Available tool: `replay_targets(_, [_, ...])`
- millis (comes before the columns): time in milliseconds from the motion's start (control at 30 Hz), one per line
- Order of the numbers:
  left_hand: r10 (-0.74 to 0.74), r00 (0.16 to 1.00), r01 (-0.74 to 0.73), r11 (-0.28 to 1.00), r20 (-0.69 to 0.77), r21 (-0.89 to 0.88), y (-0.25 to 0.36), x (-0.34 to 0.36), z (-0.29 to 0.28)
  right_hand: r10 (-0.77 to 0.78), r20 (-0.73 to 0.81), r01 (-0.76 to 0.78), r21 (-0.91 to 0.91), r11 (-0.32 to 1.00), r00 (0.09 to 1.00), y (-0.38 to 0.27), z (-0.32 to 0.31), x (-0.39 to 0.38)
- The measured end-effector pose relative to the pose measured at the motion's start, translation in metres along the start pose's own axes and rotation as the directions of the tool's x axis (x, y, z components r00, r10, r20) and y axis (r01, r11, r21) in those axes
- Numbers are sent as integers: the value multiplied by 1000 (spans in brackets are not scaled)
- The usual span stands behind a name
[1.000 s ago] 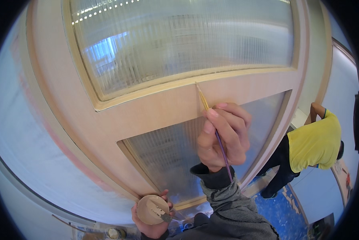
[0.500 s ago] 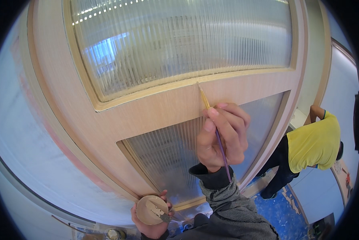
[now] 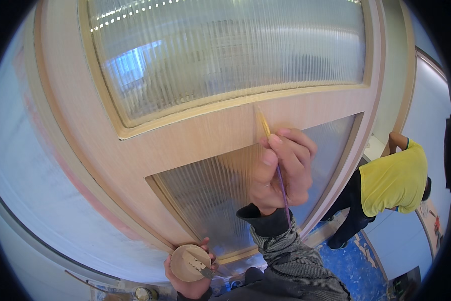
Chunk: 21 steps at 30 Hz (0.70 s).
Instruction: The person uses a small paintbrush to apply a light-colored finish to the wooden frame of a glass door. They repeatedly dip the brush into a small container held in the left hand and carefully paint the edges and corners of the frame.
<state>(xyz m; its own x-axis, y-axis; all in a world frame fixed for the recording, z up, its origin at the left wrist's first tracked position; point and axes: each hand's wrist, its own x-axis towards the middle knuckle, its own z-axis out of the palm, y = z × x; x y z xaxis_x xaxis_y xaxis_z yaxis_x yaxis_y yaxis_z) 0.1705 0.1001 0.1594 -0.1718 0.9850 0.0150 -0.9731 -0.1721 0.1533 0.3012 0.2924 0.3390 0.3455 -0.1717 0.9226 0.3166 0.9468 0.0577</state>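
Observation:
My right hand (image 3: 284,170) pinches a thin paintbrush (image 3: 280,188) with a purple handle and a yellowish metal collar. Its tip is at the lower edge of the pale wooden moulding (image 3: 185,111), just below the upper ribbed glass pane (image 3: 225,55); I cannot tell whether it touches. Low down, my left hand (image 3: 192,288) cups a small round bowl (image 3: 180,268) of beige paste. A small putty knife (image 3: 205,272) lies across the bowl, paste on its blade. Behind my right hand is the lower ribbed glass pane (image 3: 210,193), set in the wooden door (image 3: 155,155).
At the right, a person in a yellow shirt (image 3: 393,178) bends over a worktop (image 3: 428,223) with tools on it. Blue sheeting (image 3: 351,271) with wood scraps covers the floor. A white wall (image 3: 49,200) with a pinkish strip borders the left side.
My right hand has shifted slightly to the right, and the brush tip has slid right along the moulding's lower edge. My left hand and the bowl have stayed put.

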Motion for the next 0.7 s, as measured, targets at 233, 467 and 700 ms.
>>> replay_targets(233, [-10, 1000, 10, 1000, 14, -27, 0, 1, -1, -8, 30, 8, -13, 1000, 1000, 0, -2, 2])
replay_targets(467, [-19, 1000, 19, 999, 18, -30, 1, 1, -1, 6, -16, -6, -27, 1000, 1000, 0, 2, 2])
replay_targets(700, [-23, 999, 24, 999, 27, -21, 2, 0, -1, -20, -8, 19, -39, 999, 1000, 1, 1, 3])
